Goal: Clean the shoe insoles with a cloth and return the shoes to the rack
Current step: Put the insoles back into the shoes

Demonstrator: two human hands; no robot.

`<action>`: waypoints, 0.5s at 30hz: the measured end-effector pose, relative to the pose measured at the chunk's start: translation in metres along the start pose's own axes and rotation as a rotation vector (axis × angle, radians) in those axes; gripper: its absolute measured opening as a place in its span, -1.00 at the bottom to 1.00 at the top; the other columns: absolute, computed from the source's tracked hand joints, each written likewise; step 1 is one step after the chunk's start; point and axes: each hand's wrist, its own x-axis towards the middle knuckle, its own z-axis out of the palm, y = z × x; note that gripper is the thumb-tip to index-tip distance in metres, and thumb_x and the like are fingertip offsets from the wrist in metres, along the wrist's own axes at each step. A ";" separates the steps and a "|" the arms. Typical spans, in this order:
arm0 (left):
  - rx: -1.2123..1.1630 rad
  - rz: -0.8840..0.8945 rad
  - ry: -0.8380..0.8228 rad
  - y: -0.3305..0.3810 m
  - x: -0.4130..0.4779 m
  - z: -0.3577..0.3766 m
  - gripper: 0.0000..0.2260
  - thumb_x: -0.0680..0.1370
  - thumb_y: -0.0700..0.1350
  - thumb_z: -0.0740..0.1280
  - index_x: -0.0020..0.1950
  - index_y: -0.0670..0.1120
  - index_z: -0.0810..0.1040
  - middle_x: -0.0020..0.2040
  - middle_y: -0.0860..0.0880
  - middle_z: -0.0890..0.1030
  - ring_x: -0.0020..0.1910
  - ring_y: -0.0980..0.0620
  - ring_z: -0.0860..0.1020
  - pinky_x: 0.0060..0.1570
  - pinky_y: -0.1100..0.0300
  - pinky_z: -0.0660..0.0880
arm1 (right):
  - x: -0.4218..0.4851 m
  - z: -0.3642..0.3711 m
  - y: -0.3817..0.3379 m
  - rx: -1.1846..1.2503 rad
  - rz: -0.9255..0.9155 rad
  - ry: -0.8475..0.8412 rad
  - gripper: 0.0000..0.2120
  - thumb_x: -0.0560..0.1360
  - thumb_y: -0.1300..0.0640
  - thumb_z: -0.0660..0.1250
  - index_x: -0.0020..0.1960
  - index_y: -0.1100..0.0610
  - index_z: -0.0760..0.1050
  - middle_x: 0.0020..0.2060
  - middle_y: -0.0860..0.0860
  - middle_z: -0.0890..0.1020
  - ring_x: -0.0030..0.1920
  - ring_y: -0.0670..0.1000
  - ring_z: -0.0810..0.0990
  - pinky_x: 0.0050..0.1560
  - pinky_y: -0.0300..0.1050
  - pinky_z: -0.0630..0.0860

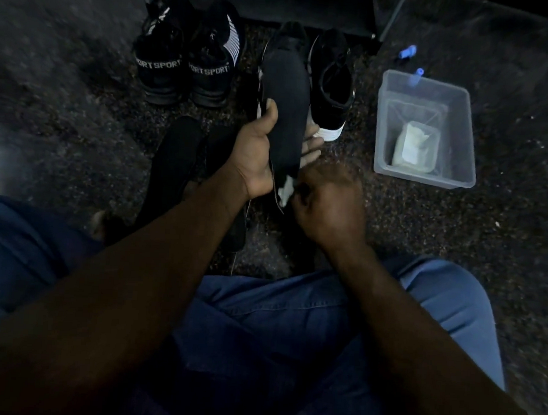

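My left hand [259, 152] grips a long black insole [285, 87] by its edge, thumb on top, holding it up above the floor. My right hand [328, 204] is closed on a small white cloth [285, 192] pressed against the insole's near end; the hand is blurred. Behind the insole stands a black shoe with a white sole [331, 86]. A pair of black shoes marked SPORT [185, 60] stands at the back left. Another dark shoe or insole [173, 167] lies on the floor under my left forearm.
A clear plastic tub [424, 129] holding folded white cloth sits at the right on the dark speckled floor. Two small blue objects [407, 52] lie behind it. The dark rack base [277, 7] runs along the top. My blue-jeaned legs fill the foreground.
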 end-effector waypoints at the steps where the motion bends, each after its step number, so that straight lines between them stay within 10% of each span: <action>1: 0.010 0.010 0.011 0.000 -0.001 0.000 -0.35 0.71 0.25 0.02 0.49 -0.26 0.41 0.43 -0.30 0.50 0.44 -0.29 0.47 0.46 -0.23 0.38 | 0.000 -0.001 0.007 -0.012 0.112 -0.020 -0.85 0.41 0.03 0.36 -0.08 0.04 0.65 -0.15 0.10 0.69 -0.08 0.23 0.62 -0.10 0.06 0.54; 6: 0.067 0.012 0.045 0.004 -0.005 -0.014 -0.39 0.72 0.23 0.04 0.45 -0.24 0.48 0.41 -0.23 0.55 0.40 -0.22 0.52 0.40 -0.15 0.44 | 0.012 -0.012 0.035 0.716 0.718 0.050 -0.91 0.42 0.13 0.48 -0.24 -0.02 0.66 -0.25 -0.05 0.72 -0.20 -0.04 0.66 -0.04 -0.07 0.58; 9: 0.125 -0.018 0.041 0.002 -0.007 -0.012 -0.42 0.73 0.22 0.01 0.31 -0.20 0.59 0.39 -0.14 0.59 0.42 -0.14 0.51 0.34 -0.06 0.50 | 0.016 -0.011 0.019 1.113 0.752 -0.098 -0.89 0.48 0.31 0.42 -0.15 0.13 0.66 -0.24 0.09 0.68 -0.24 -0.01 0.60 -0.16 -0.13 0.55; 15: 0.178 -0.039 -0.016 -0.001 -0.007 -0.009 -0.42 0.73 0.20 -0.01 0.45 -0.19 0.50 0.46 -0.13 0.54 0.47 -0.14 0.47 0.57 -0.08 0.24 | 0.013 -0.002 0.002 1.133 0.722 -0.226 -0.88 0.52 0.41 0.39 -0.12 0.24 0.65 -0.24 0.18 0.64 -0.28 0.04 0.54 -0.30 -0.14 0.52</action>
